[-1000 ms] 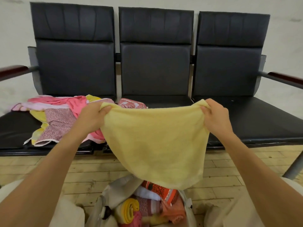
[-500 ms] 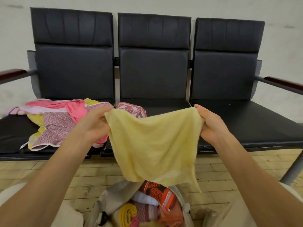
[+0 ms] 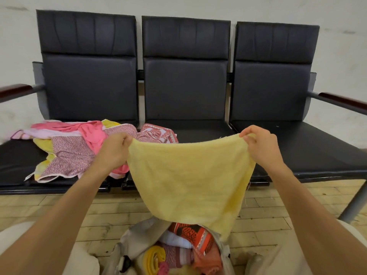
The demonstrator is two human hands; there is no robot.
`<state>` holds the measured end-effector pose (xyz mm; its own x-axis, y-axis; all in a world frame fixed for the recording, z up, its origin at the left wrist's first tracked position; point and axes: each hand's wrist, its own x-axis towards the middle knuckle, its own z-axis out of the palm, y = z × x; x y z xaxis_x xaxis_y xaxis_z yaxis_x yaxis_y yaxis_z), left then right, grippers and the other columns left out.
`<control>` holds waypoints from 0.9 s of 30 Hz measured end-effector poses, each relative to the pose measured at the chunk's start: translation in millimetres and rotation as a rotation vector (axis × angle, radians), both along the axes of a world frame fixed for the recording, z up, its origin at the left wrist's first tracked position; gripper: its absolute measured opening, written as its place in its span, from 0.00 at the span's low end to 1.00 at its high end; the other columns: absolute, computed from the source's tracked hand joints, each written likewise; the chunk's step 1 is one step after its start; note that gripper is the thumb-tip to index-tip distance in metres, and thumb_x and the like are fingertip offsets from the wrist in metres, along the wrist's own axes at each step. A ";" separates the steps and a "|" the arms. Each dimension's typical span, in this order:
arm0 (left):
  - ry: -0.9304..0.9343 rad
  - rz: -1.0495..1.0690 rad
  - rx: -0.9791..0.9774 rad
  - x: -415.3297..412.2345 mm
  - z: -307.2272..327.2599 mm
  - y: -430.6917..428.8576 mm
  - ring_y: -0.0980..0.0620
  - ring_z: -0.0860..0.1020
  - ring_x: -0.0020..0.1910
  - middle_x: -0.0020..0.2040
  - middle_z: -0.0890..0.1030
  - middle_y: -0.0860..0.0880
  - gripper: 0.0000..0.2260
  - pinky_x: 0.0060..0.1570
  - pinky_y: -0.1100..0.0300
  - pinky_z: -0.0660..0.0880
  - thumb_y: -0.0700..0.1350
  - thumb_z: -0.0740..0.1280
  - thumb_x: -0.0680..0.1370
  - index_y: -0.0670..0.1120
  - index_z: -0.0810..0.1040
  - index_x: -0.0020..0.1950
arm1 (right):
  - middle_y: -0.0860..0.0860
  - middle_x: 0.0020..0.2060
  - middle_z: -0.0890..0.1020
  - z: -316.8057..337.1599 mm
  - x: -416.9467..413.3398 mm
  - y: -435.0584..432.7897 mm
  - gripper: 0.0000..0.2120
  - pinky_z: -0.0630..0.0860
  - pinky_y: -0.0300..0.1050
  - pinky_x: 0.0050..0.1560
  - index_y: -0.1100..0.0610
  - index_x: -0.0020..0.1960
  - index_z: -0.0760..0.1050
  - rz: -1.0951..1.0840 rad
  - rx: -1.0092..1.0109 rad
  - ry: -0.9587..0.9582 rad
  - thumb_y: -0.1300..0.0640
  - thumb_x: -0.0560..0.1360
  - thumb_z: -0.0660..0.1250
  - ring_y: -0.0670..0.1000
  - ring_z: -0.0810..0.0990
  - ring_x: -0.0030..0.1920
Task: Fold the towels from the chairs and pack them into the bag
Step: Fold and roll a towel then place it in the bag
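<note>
a: where's the towel right now?
b: the yellow towel (image 3: 188, 179) hangs in the air in front of the chairs (image 3: 184, 86), stretched between both hands. the left grip (image 3: 114, 150) is clamped on its top left corner, fingers curled round the edge. the right grip (image 3: 262, 147) pinches the top right corner. the low end dangles just over the open bag (image 3: 135, 239) on the floor (image 3: 69, 211).
a: so what's the step?
b: i'd say it's the first fold. the top edge sags a little in the middle, so pull the corners apart until it runs straight. then bring one corner across to meet the other.
a: is it one layer or already doubled?
b: hard to tell from here. the lower corners aren't clear, and the bottom hangs lopsided, longer on the right. a light shake should let it drop square before folding.
a: anything to watch?
b: the loose tail could catch on the bag's rim or on the orange patterned towel (image 3: 190, 233) packed inside. lift it clear, or lay it on the right seat to fold flat. match the corners before pressing the crease, and fold it small, since the bag looks fairly full.
a: and after that?
b: a pile of pink and patterned towels (image 3: 75, 147) waits on the left seat. a red patterned towel (image 3: 158, 133) lies just beside it on the middle seat.
</note>
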<state>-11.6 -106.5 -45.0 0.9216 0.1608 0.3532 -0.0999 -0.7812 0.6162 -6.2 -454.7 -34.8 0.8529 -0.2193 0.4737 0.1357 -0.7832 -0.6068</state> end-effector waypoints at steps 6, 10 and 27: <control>0.073 -0.002 -0.718 2.9 5.5 -5.6 0.47 0.75 0.41 0.40 0.76 0.43 0.08 0.40 0.52 0.77 0.40 0.61 0.80 0.42 0.77 0.43 | 0.48 0.50 0.79 1.7 5.1 2.2 0.07 0.73 0.45 0.53 0.55 0.54 0.79 0.041 0.430 0.034 0.61 0.78 0.64 0.49 0.76 0.52; 0.182 -0.010 -1.415 1.7 11.5 -1.9 0.54 0.77 0.39 0.40 0.78 0.48 0.05 0.40 0.61 0.78 0.44 0.67 0.79 0.44 0.76 0.45 | 0.52 0.52 0.81 5.7 2.5 1.0 0.06 0.77 0.53 0.59 0.55 0.53 0.80 0.108 0.790 0.111 0.59 0.76 0.69 0.53 0.79 0.56; -0.230 0.091 -0.112 -1.1 8.7 11.3 0.46 0.77 0.41 0.44 0.78 0.48 0.05 0.42 0.54 0.70 0.40 0.64 0.80 0.41 0.78 0.53 | 0.49 0.42 0.81 5.9 5.2 -2.8 0.08 0.63 0.30 0.39 0.58 0.55 0.82 0.028 -0.199 -0.034 0.58 0.78 0.66 0.43 0.71 0.40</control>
<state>-12.6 -95.3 -36.3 0.7990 0.2893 0.5272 -0.1795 -0.7220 0.6682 -1.0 -457.5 -28.9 0.8401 -0.0949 0.5340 0.1769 -0.8828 -0.4351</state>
